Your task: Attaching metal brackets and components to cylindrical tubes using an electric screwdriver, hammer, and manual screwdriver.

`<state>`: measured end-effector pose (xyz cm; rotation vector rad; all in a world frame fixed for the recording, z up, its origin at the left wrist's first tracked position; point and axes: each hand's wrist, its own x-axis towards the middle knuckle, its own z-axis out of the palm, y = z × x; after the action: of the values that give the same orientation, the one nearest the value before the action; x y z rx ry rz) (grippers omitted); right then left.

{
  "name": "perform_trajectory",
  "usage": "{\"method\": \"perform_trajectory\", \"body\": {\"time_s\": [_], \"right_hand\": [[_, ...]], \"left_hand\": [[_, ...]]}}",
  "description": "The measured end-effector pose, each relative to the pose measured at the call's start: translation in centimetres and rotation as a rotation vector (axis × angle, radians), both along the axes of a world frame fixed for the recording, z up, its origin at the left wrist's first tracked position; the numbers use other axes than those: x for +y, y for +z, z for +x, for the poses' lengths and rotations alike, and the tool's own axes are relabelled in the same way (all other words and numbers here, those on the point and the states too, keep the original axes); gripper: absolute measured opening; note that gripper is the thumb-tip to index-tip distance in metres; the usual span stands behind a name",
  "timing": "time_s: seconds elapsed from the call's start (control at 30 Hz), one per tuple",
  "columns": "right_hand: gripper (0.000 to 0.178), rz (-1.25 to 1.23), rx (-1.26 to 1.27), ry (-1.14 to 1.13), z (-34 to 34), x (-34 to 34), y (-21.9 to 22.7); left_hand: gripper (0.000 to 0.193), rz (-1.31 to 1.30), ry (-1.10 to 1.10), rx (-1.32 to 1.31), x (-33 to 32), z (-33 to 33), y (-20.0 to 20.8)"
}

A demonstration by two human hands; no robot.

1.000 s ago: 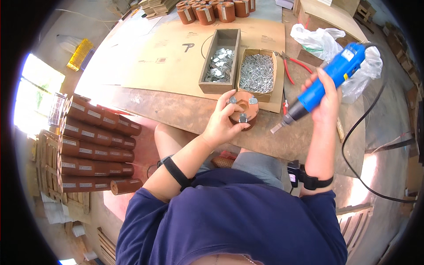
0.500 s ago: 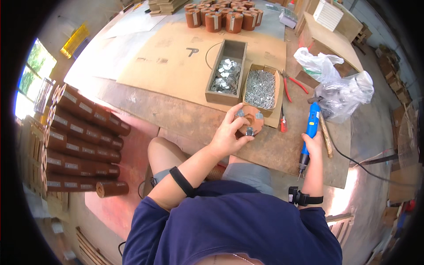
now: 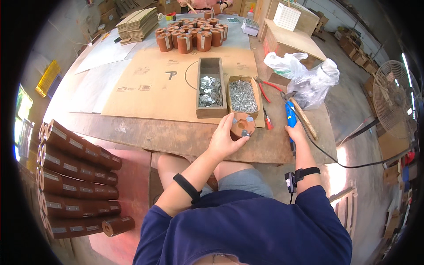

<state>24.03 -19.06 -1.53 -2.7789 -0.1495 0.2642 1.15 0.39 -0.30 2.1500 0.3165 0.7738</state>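
Note:
My left hand (image 3: 224,141) is wrapped round a brown cylinder (image 3: 239,128) near the table's front edge. Small metal clips show on its top rim, around a hollow centre. My right hand (image 3: 296,132) grips a blue electric screwdriver (image 3: 290,114) whose lower end points toward me; its tip is hard to make out. Just beyond the cylinder stand a wooden tray (image 3: 198,98) partly filled with metal clips (image 3: 210,90) and a cardboard box (image 3: 231,111) full of screws (image 3: 243,96). Red-handled pliers (image 3: 263,92) and a red-handled screwdriver (image 3: 268,122) lie between the box and my right hand.
A wooden stick (image 3: 305,118), plastic bags (image 3: 316,84) and a black cable (image 3: 327,152) are at the right. More brown cylinders (image 3: 185,43) stand at the far side, near cardboard sheets (image 3: 138,27) and another person (image 3: 205,4). Rows of joined cylinders (image 3: 79,185) lie at my left.
The view has tilted upward, bringing the far person and the fan into sight. The cylinder's top has turned in my left hand. The electric screwdriver stays in my right hand.

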Motion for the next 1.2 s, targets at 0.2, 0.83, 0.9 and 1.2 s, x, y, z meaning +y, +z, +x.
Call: {"method": "perform_trajectory", "body": {"time_s": [0.2,0.83,0.9,1.2], "right_hand": [[0.072,0.001,0.003,0.187,0.2,-0.7,-0.1],[0.024,0.686,-0.153,0.859,-10.2,7.2,3.9],[0.023,0.798,-0.09,0.776,-10.4,7.2,3.7],[0.01,0.687,-0.208,0.602,-9.2,5.3,-3.7]], "left_hand": [[0.077,-0.045,0.026,-0.011,-0.3,-0.6,0.1],[0.059,0.124,0.05,-0.015,-1.9,-0.2,0.3],[0.056,0.188,0.083,-0.021,-1.8,0.0,0.3],[0.045,0.139,0.022,0.213,-0.6,-1.1,2.4]]}}
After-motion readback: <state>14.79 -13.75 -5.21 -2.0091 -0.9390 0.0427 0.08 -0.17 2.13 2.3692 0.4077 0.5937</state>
